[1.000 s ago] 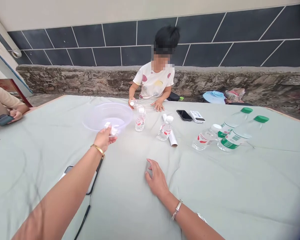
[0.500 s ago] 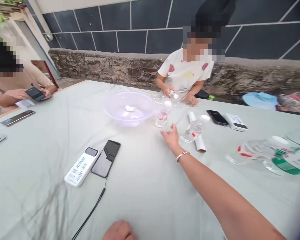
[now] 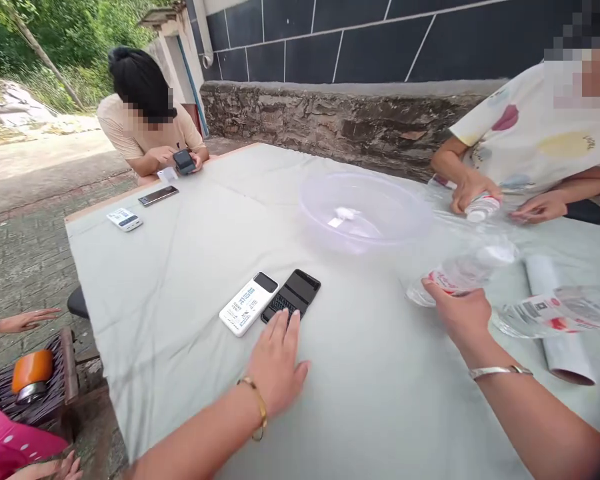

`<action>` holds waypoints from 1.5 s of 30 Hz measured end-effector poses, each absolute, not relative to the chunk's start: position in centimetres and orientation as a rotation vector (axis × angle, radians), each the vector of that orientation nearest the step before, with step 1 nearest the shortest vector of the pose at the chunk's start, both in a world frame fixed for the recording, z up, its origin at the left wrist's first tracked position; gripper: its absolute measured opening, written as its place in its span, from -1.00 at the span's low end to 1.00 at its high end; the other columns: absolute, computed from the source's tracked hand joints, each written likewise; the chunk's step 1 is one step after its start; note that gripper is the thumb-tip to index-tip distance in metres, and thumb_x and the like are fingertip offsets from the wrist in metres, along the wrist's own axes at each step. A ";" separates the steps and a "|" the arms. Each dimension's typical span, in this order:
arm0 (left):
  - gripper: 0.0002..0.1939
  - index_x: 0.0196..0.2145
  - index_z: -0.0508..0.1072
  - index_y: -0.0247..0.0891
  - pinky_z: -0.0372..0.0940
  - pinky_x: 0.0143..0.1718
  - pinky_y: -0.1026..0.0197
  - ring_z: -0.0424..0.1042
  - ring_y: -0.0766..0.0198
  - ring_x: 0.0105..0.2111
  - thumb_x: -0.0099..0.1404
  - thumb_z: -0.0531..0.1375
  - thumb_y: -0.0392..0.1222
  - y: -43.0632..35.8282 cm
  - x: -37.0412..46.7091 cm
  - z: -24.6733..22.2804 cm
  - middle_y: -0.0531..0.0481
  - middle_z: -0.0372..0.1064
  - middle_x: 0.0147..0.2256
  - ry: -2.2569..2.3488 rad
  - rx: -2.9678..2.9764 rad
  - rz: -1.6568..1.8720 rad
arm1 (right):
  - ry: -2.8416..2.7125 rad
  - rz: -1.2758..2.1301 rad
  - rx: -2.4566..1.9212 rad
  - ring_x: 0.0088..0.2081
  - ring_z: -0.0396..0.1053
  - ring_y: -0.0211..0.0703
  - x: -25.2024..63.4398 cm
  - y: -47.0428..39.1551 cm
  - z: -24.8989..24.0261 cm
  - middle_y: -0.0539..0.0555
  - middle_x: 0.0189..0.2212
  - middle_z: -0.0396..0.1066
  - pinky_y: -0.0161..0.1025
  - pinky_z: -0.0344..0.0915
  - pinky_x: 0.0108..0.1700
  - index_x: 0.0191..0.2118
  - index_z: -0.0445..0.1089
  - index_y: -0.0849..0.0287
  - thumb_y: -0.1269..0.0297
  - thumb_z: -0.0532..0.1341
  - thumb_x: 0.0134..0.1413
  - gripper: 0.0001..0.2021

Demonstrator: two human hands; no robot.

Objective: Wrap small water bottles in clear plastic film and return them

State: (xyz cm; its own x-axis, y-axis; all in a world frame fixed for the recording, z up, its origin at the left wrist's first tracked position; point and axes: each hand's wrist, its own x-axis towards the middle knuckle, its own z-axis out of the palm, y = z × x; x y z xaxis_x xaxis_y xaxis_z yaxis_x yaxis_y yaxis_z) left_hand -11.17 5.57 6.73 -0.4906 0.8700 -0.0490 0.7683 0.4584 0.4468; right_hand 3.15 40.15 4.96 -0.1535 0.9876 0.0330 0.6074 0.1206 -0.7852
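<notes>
My left hand (image 3: 275, 367) lies with fingers spread, its fingertips on the lower end of a black phone (image 3: 303, 290). Beside that phone is a white power bank (image 3: 249, 303) with blue print. At the right, my right hand (image 3: 463, 310) is wrapped round the lower part of a clear water bottle (image 3: 455, 275) with a red and white label, which leans to the right. A second clear bottle (image 3: 555, 313) is close to my right wrist, across a white paper roll (image 3: 570, 357).
A clear purple basin (image 3: 365, 241) stands on the pale tablecloth (image 3: 180, 280). Across the table a person holds another bottle (image 3: 483, 208). At the far left corner a person handles a dark device (image 3: 184, 161), near a phone (image 3: 159, 195) and another power bank (image 3: 125, 219).
The view has swung left. My right hand has closed on a bottle it was reaching towards. My left hand has come forward from the bottom edge onto the phone.
</notes>
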 end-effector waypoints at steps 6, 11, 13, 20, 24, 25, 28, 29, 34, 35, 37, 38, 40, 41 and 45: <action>-0.09 0.31 -0.04 -0.50 -0.22 0.23 -0.23 0.01 -0.29 0.24 0.18 0.16 0.10 15.7 -16.5 7.7 -0.50 0.14 0.19 2.707 1.249 -0.011 | -1.823 0.788 -1.685 -0.11 0.41 0.34 10.0 28.4 6.0 0.31 -0.20 0.51 0.10 0.31 -0.13 -0.25 0.42 0.14 -0.19 0.26 -0.31 -0.45; -0.31 0.19 0.19 -0.41 -0.27 0.22 -0.24 0.29 -0.17 0.04 0.17 0.17 -0.01 15.4 -15.4 8.3 -0.38 0.41 -0.06 2.772 1.346 -0.007 | -1.777 0.824 -1.647 -0.21 0.46 0.27 14.0 22.9 6.4 0.19 -0.31 0.54 0.02 0.35 -0.19 -0.30 0.43 0.14 -0.22 0.26 -0.33 -0.46; -0.33 0.12 0.27 -0.41 -0.30 0.24 -0.19 0.36 -0.10 -0.06 0.11 0.22 -0.02 14.0 -13.8 8.4 -0.31 0.44 -0.16 2.727 1.445 -0.001 | -1.751 0.837 -1.676 -0.21 0.46 0.26 15.0 21.5 6.8 0.17 -0.30 0.55 0.01 0.35 -0.21 -0.29 0.43 0.13 -0.22 0.26 -0.33 -0.45; -0.15 0.27 0.10 -0.37 -0.29 0.29 -0.06 0.40 -0.04 -0.14 0.07 0.27 -0.09 5.5 -9.1 7.6 -0.20 0.41 -0.18 2.592 1.658 0.172 | -1.706 0.887 -1.746 -0.18 0.45 0.24 17.1 17.2 7.5 0.19 -0.27 0.54 0.01 0.33 -0.18 -0.24 0.44 0.15 -0.23 0.25 -0.30 -0.42; -0.08 0.32 0.01 -0.32 -0.19 0.27 -0.14 0.33 -0.08 -0.03 0.07 0.28 -0.11 2.3 -10.1 7.5 -0.27 0.37 -0.11 2.569 1.518 0.189 | -1.692 0.916 -1.752 -0.16 0.44 0.27 17.9 15.2 7.7 0.19 -0.27 0.54 0.05 0.31 -0.14 -0.25 0.45 0.14 -0.22 0.25 -0.31 -0.44; -0.05 0.33 -0.01 -0.30 -0.18 0.26 -0.17 0.31 -0.09 -0.01 0.05 0.29 -0.08 1.9 -10.5 7.6 -0.28 0.36 -0.08 2.569 1.483 0.171 | -1.685 0.919 -1.748 -0.17 0.44 0.28 18.1 14.8 7.7 0.20 -0.27 0.54 0.05 0.31 -0.14 -0.25 0.45 0.14 -0.22 0.26 -0.31 -0.44; 0.03 0.33 -0.02 -0.23 -0.17 0.22 -0.28 0.23 -0.14 0.06 -0.01 0.32 0.03 0.5 -11.0 7.8 -0.32 0.30 0.01 2.592 1.383 0.121 | -1.658 0.928 -1.751 -0.18 0.44 0.28 18.4 13.7 7.8 0.20 -0.27 0.54 0.04 0.32 -0.17 -0.26 0.45 0.15 -0.21 0.27 -0.33 -0.43; 0.03 0.33 -0.02 -0.22 -0.16 0.21 -0.30 0.22 -0.15 0.06 -0.02 0.31 0.04 0.0 -11.0 7.7 -0.31 0.29 0.02 2.603 1.346 0.114 | -1.652 0.929 -1.758 -0.18 0.45 0.28 18.5 13.4 7.8 0.20 -0.27 0.54 0.03 0.32 -0.17 -0.25 0.45 0.15 -0.21 0.27 -0.33 -0.43; -0.10 0.31 0.02 -0.28 -0.03 0.17 -0.19 0.26 -0.07 0.00 0.07 0.24 -0.03 -1.8 -10.6 7.5 -0.26 0.33 -0.04 2.664 1.254 0.173 | -1.672 0.885 -1.780 -0.18 0.44 0.27 18.8 12.1 8.4 0.20 -0.27 0.54 0.02 0.32 -0.18 -0.26 0.46 0.15 -0.21 0.26 -0.32 -0.44; -0.10 0.30 0.04 -0.30 -0.02 0.17 -0.16 0.27 -0.06 -0.01 0.06 0.24 -0.03 -1.8 -10.6 7.6 -0.25 0.34 -0.05 2.667 1.250 0.173 | -1.685 0.892 -1.776 -0.18 0.45 0.27 18.8 11.9 8.6 0.20 -0.27 0.54 0.01 0.32 -0.19 -0.26 0.46 0.16 -0.20 0.26 -0.32 -0.44; -0.09 0.29 0.07 -0.34 -0.04 0.17 -0.14 0.28 -0.08 -0.01 0.04 0.27 -0.02 -1.9 -10.7 7.9 -0.27 0.33 -0.06 2.663 1.260 0.174 | -1.714 0.906 -1.760 -0.18 0.45 0.26 18.9 11.6 8.8 0.21 -0.28 0.55 0.00 0.32 -0.19 -0.27 0.46 0.16 -0.19 0.26 -0.30 -0.46; -0.06 0.28 0.07 -0.36 -0.04 0.16 -0.16 0.28 -0.10 -0.01 0.02 0.29 0.00 -1.9 -10.8 8.1 -0.28 0.33 -0.06 2.651 1.259 0.171 | -1.728 0.906 -1.755 -0.20 0.46 0.26 19.0 11.4 8.8 0.21 -0.30 0.55 0.00 0.32 -0.20 -0.27 0.46 0.17 -0.18 0.26 -0.30 -0.46; -0.05 0.29 0.05 -0.38 0.02 0.11 -0.17 0.27 -0.15 0.00 0.02 0.29 0.00 -2.0 -10.9 8.4 -0.31 0.32 -0.05 2.624 1.273 0.179 | -1.748 0.883 -1.751 -0.24 0.46 0.26 19.2 10.9 8.6 0.21 -0.34 0.55 0.01 0.32 -0.22 -0.30 0.46 0.18 -0.18 0.26 -0.31 -0.47; -0.06 0.29 0.04 -0.38 0.06 0.07 -0.15 0.27 -0.15 -0.01 0.04 0.28 -0.01 -2.1 -10.9 8.6 -0.30 0.31 -0.05 2.616 1.284 0.189 | -1.754 0.866 -1.752 -0.25 0.46 0.26 19.3 10.7 8.3 0.21 -0.36 0.55 0.02 0.32 -0.22 -0.32 0.46 0.17 -0.18 0.26 -0.32 -0.48; -0.07 0.28 0.05 -0.32 0.21 -0.08 0.00 0.29 -0.11 -0.05 0.01 0.27 -0.01 -3.0 -10.5 8.4 -0.26 0.28 -0.08 2.636 1.174 0.212 | -1.696 0.881 -1.779 -0.16 0.45 0.30 19.0 9.9 6.7 0.20 -0.34 0.55 0.07 0.34 -0.14 -0.43 0.48 0.10 -0.14 0.30 -0.38 -0.58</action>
